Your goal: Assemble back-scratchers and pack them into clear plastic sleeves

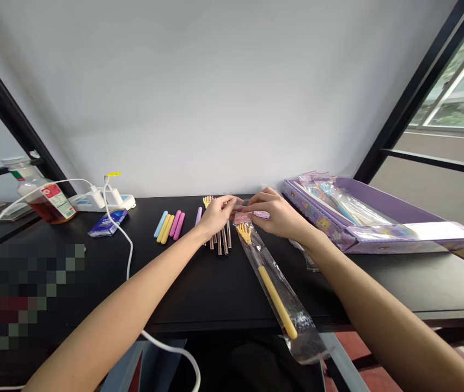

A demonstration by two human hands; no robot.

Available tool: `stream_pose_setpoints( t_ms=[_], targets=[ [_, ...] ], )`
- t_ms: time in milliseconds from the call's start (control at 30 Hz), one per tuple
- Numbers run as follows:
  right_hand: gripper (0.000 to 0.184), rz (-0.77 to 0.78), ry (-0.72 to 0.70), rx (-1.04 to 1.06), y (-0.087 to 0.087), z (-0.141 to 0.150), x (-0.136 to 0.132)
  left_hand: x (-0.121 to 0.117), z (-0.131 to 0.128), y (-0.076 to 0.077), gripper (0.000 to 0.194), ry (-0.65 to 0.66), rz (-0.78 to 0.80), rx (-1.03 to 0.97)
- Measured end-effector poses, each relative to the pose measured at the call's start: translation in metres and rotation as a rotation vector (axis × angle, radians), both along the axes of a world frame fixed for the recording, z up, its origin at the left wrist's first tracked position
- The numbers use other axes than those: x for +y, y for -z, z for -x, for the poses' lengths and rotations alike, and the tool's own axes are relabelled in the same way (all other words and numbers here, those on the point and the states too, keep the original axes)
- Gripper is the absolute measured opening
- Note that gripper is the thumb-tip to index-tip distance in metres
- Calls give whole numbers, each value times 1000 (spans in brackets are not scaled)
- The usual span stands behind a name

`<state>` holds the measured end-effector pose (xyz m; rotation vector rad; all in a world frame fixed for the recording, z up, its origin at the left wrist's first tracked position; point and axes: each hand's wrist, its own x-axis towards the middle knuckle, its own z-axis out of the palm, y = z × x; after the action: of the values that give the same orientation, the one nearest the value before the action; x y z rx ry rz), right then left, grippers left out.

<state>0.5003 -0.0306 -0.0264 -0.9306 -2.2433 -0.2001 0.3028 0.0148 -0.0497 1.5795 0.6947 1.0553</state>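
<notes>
A long clear plastic bag (285, 305) lies on the black table (199, 288) and holds a yellow-handled stick with a small hand-shaped end (245, 232). Its lower end hangs over the front edge. My left hand (218, 215) and my right hand (275, 212) both pinch the pink printed top of this bag (243, 216). Just under my left hand lie several metal rods (223, 239). A purple stick (198, 216) and another small yellow hand-shaped end (206, 201) lie beside them.
Several coloured handles, blue, yellow and pink (169, 225), lie left of the rods. A purple box (374, 218) with bagged items stands at the right. At the left are a power strip (101, 200) with a white cable, a blue packet (107, 223) and a bottle (42, 196).
</notes>
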Motion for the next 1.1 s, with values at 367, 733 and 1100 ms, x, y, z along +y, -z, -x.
stream_pose_setpoints(
  t_ms=[367, 733, 1100],
  targets=[
    [14, 195, 249, 203, -10, -9, 0, -2, 5, 2, 34, -94, -362, 286],
    [25, 469, 331, 66, -10, -12, 0, -2, 5, 5, 23, -108, -418, 360],
    [52, 733, 191, -199, -11, -9, -6, -11, 11, -13, 76, -78, -515, 814]
  ],
)
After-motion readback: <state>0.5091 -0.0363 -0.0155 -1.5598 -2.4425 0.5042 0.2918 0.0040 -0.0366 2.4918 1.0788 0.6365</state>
